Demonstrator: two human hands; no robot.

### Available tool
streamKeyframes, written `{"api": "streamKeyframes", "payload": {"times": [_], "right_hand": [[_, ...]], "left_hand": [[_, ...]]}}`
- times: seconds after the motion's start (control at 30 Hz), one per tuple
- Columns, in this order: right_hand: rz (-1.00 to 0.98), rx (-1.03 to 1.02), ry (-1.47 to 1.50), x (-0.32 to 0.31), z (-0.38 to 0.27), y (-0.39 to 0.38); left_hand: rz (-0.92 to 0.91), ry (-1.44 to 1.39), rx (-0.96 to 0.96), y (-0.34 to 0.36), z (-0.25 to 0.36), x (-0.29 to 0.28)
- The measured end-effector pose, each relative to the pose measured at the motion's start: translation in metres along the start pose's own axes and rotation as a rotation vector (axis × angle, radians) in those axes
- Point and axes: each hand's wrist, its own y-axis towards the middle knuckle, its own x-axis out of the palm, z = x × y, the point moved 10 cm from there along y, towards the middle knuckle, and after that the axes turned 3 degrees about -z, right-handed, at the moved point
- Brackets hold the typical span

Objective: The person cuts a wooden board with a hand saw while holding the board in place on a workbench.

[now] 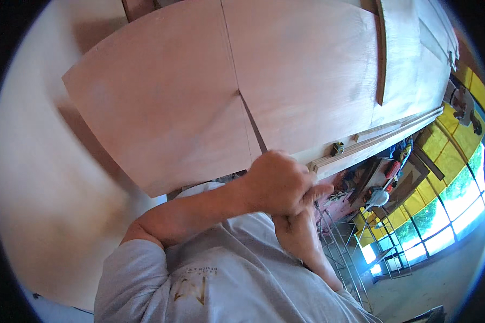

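A large sheet of pale reddish plywood (161,102) lies in front of me. The narrow, tapering blade of a handsaw (255,126) meets it along a line that runs toward its far edge. Beyond the blade's tip that line is dark and thin, like a cut. My left hand (280,180) is closed at the near end of the blade, its fingers wrapped round the saw's handle, which they hide. My right hand (303,207) is pressed close against the left one, below and to its right, with its thumb showing. Its fingers are mostly hidden.
A tape measure (337,148) sits near stacked wooden strips (382,137) on the right. A long batten (381,59) lies across the boards. Beyond are power tools, a metal rack (334,237), yellow sheeting (444,145) and a bright window (442,215). A pale wall (43,177) stands left.
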Motion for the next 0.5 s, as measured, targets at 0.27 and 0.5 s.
{"api": "streamKeyframes", "payload": {"times": [0.27, 0.5], "right_hand": [[-0.099, 0.111, -0.049, 0.021, 0.024, 0.038], [-0.050, 0.153, -0.075, 0.030, 0.029, 0.103]], "left_hand": [[0.069, 0.077, -0.013, 0.007, -0.047, -0.024], [-0.017, 0.206, 0.015, 0.031, -0.078, -0.035]]}}
